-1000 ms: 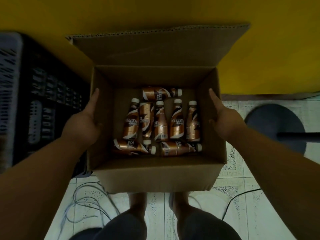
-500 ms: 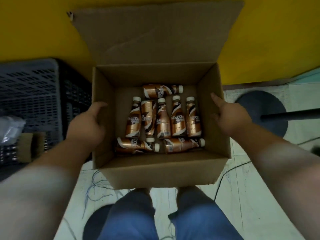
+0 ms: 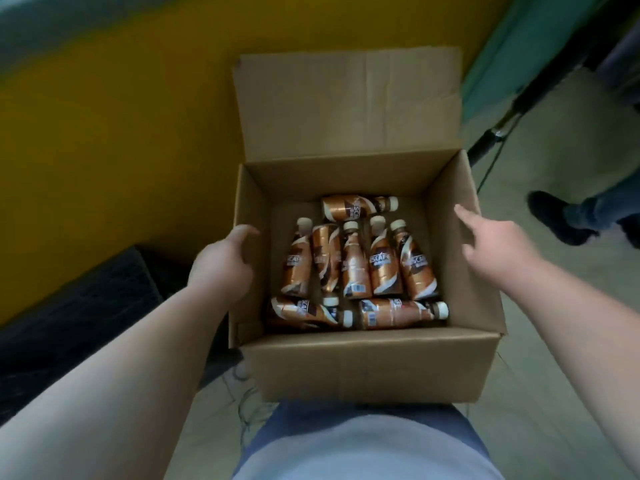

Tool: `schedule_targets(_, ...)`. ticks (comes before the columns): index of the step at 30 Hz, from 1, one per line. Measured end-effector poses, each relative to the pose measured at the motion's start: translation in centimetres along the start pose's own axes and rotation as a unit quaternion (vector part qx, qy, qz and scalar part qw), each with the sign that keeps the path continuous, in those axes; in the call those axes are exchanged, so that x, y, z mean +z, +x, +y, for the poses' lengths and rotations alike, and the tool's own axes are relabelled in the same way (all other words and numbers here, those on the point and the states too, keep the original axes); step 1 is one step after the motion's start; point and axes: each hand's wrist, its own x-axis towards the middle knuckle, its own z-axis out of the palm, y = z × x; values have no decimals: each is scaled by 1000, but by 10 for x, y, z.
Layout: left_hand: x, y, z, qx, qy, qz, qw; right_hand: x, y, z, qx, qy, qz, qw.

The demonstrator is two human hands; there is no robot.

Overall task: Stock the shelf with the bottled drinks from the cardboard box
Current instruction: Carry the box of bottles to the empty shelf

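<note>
We carry the cardboard box [image 3: 363,362] against our waist. Our left hand [image 3: 221,268] curls over its left wall to steady it; our right hand [image 3: 498,251] hovers with fingers [image 3: 465,214] spread, holding nothing. The bottled drinks [image 3: 353,265] lie inside, no shelf visible.

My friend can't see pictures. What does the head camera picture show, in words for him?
A person carries an open cardboard box with eight brown bottled coffee drinks lying in it. The left hand grips the box's left wall and the right hand presses flat on its right wall. Behind is a yellow wall.
</note>
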Motion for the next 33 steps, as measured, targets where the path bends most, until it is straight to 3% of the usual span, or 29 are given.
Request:
schedule_targets(6,17,-26,111,139,43,-44,988,2,-92,116,140,39,8,989)
schedule_targets(13,69,-72,208,246,97,-88,960,15,-181,217,223,92,24,970)
schedule_targets(26,132,-119,406,470,188,-179,844,46,-328,289,493,203,35,845)
schedule_targets(33,191,-188,533,558,232,-197,772,60,-386,381,553,197,46,809)
